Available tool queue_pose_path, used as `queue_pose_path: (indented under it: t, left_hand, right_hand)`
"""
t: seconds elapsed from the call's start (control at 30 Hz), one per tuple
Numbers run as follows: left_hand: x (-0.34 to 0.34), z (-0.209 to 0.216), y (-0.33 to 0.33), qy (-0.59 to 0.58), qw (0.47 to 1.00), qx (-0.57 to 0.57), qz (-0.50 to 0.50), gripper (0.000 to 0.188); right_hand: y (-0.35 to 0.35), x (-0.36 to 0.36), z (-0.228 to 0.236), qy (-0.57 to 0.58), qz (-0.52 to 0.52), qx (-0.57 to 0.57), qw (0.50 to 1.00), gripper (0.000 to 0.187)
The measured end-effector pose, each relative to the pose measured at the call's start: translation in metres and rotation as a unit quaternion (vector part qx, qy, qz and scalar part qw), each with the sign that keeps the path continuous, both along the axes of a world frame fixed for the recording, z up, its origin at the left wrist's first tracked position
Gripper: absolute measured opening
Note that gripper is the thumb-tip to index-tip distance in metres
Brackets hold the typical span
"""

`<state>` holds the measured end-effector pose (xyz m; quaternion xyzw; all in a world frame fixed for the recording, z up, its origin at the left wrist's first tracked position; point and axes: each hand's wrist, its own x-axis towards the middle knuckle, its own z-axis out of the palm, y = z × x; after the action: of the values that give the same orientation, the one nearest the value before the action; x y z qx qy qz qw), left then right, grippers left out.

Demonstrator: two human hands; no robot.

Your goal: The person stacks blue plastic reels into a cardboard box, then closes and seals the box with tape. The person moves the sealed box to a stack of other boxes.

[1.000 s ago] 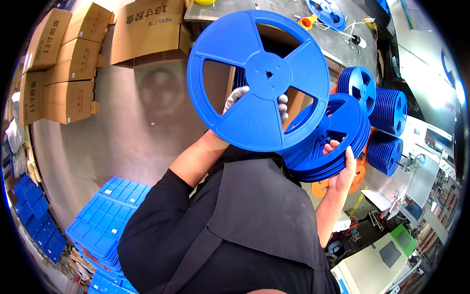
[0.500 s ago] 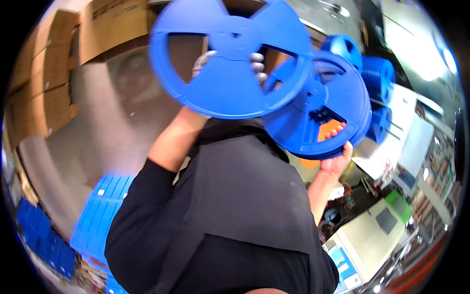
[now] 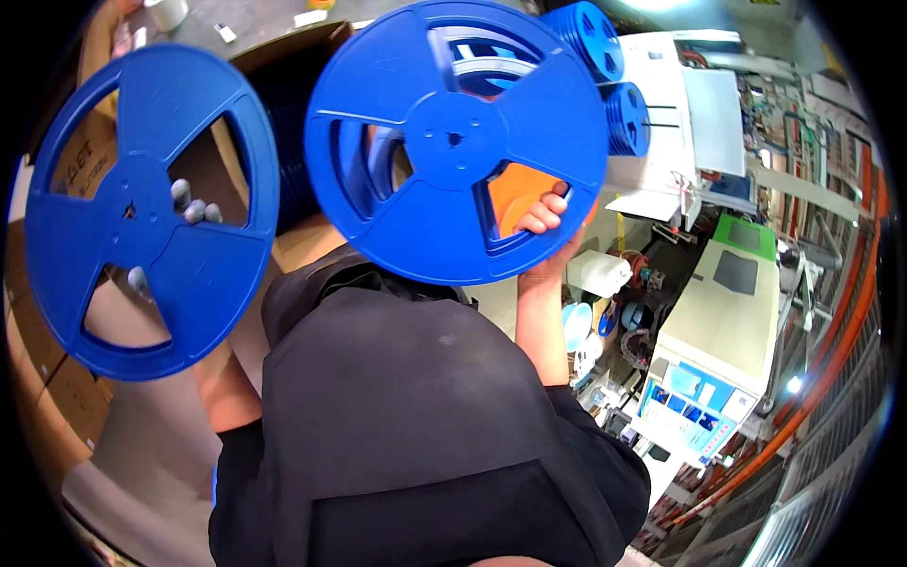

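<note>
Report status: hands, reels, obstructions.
Left hand holding blue reel. Right hand holding second blue reel. Reels hide much of both hands. Cardboard box behind, between reels.

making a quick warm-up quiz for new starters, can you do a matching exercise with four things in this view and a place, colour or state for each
Things
1. left hand
2. right hand
3. machine
4. apron

Descriptions
a. black, worn on the person's front
b. bare fingers through an opening in the right reel
c. cream with a green end
d. pale-covered fingertips showing through openings in the left reel

Right pairs: 1-d, 2-b, 3-c, 4-a
</note>
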<state>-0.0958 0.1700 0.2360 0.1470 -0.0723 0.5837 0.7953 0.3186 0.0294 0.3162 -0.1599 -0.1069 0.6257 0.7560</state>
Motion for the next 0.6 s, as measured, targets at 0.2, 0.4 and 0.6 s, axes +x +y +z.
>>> queue_pose_path:
  t: [0.2,0.4,0.6]
  left_hand:
    - [0.000,-0.015,0.003,0.003,0.998,0.047,-0.036,0.085]
    - [-0.003,-0.021,-0.006,0.024,1.000,0.005,-0.013,0.086]
    - [-0.006,-0.021,-0.015,0.034,0.999,-0.016,0.011,0.087]
  right_hand:
    - [0.005,-0.003,-0.006,0.032,-0.009,-0.005,0.999,0.046]
    - [0.008,-0.004,-0.006,0.066,-0.001,-0.002,0.998,0.040]
    - [0.012,-0.004,-0.006,0.082,0.010,0.004,0.997,0.036]
